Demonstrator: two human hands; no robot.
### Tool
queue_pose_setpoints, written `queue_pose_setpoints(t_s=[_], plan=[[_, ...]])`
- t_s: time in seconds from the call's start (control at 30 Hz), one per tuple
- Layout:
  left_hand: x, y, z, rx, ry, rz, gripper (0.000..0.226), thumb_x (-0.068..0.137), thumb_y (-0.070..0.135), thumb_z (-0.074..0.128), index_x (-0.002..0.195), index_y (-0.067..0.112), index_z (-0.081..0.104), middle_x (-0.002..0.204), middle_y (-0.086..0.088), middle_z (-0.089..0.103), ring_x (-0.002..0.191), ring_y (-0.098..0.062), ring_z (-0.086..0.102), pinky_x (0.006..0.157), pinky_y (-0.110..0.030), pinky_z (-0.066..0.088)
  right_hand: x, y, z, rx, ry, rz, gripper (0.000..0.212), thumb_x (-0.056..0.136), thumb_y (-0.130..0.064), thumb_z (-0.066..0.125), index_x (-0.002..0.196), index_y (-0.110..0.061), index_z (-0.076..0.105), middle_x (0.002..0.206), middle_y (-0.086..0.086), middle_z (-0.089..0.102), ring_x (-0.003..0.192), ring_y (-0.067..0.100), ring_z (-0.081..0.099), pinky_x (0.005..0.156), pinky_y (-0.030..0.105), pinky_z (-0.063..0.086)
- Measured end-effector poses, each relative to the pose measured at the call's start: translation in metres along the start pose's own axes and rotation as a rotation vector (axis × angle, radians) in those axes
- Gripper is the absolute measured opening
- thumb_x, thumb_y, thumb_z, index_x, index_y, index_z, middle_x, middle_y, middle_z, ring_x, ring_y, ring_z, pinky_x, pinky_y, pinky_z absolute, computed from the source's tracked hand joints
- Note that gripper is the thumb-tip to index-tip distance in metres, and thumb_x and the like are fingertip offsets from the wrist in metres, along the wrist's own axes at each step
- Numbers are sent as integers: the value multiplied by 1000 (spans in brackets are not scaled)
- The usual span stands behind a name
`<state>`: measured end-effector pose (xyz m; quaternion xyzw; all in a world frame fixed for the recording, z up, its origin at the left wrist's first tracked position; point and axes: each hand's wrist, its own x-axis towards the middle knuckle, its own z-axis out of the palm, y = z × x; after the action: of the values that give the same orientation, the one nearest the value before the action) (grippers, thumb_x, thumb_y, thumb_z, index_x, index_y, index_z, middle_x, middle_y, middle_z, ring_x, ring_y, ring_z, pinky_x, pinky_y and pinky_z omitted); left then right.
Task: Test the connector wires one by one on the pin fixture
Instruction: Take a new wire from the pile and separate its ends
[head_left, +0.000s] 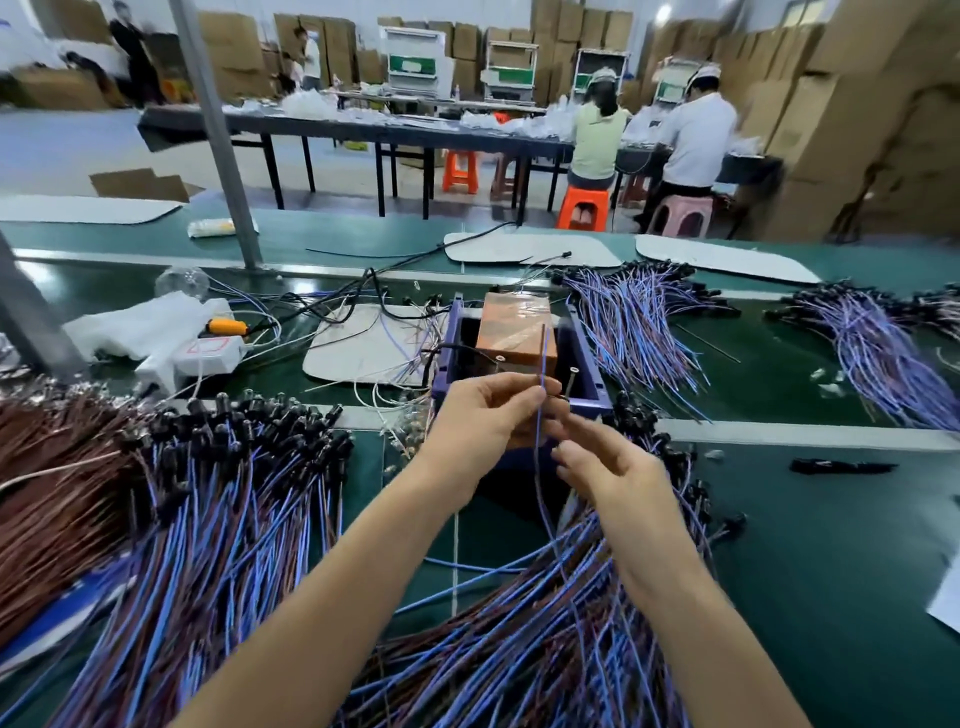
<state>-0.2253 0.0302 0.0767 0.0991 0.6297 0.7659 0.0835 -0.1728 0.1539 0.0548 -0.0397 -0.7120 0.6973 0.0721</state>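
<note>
1. A thin blue-and-brown wire (542, 364) stands nearly upright, pinched in the fingertips of the left hand (485, 415).
2. The pin fixture (587, 364), a blue box holding a copper-coloured block, sits just beyond that hand.
3. Heaped wires (519, 649) of the same kind lie beneath the right hand (608, 470).

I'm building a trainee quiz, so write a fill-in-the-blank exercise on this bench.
1. The left hand pinches one ____ upright.
2. The table top is coloured ____.
3. The worker in the pale green top sits on an ____ stool.
Missing words: wire; green; orange.
</note>
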Motion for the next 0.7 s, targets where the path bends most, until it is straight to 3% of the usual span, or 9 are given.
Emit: queue_pose_setpoints(t_s=[0.07, 0.13, 0.2, 0.27, 0.4, 0.47, 0.57, 0.7], plan=[[0, -2, 0, 25, -32, -29, 17, 95, 3, 51, 93, 7, 67, 76, -2, 72, 65, -11, 69, 71, -25, 57, 17, -10, 0, 34, 81, -77, 17, 93, -12, 60, 98, -23, 72, 94, -4, 76, 93, 12, 71, 85, 26, 54], [2, -2, -2, 25, -63, -66, 16, 95, 4, 52, 98, 6, 68, 84, -6, 72, 69, -15, 70, 73, -28, 58, 33, -20, 3, 68, 117, -97, 15, 91, -12, 63, 89, -23, 73, 80, -4, 76, 78, 11, 72, 73, 24, 58], [3, -2, -6, -11, -71, -109, 15, 95, 5, 52, 100, 6, 67, 90, -9, 71, 70, -18, 70, 73, -30, 59, 48, -24, 8, 40, 103, -106, 22, 88, -9, 65, 74, -23, 74, 70, -3, 74, 65, 11, 71, 64, 23, 58], [4, -2, -9, -31, -59, -125, 15, 96, 6, 52, 99, 6, 67, 91, -9, 71, 69, -19, 70, 73, -32, 59, 57, -24, 11, -27, 52, -98, 29, 85, -7, 68, 63, -24, 75, 66, -2, 73, 60, 12, 68, 64, 27, 58], [6, -5, -11, -4, -47, -142, 17, 96, 7, 52, 95, 8, 69, 86, -7, 71, 67, -17, 69, 73, -32, 58, 65, -17, 10, -12, 5, -68, 29, 83, -2, 68, 61, -21, 74, 62, 0, 70, 57, 11, 65, 62, 26, 58], [8, -7, -12, 52, 1, -123, 17, 95, 5, 52, 94, 6, 69, 80, -5, 70, 63, -11, 68, 69, -26, 58, 67, -14, 6, 12, 32, -39, 23, 85, -4, 66, 67, -17, 70, 63, 0, 71, 59, 10, 65, 58, 21, 56], [11, -7, -19, 191, 82, -94, 18, 95, 3, 51, 90, 5, 68, 76, 0, 68, 54, -4, 62, 55, -18, 52, 69, -11, -4, -53, 72, 15, 17, 89, -6, 61, 75, -15, 65, 58, -2, 69, 42, 2, 52, 40, 12, 38], [15, -9, -27, 328, 163, -88, 26, 90, -2, 47, 79, 14, 65, 73, -1, 70, 50, -6, 55, 40, -15, 37, 71, -4, -20, -224, 110, 31, 23, 87, -1, 55, 73, -12, 70, 46, -3, 58, 36, 7, 36, 37, 16, 30]])
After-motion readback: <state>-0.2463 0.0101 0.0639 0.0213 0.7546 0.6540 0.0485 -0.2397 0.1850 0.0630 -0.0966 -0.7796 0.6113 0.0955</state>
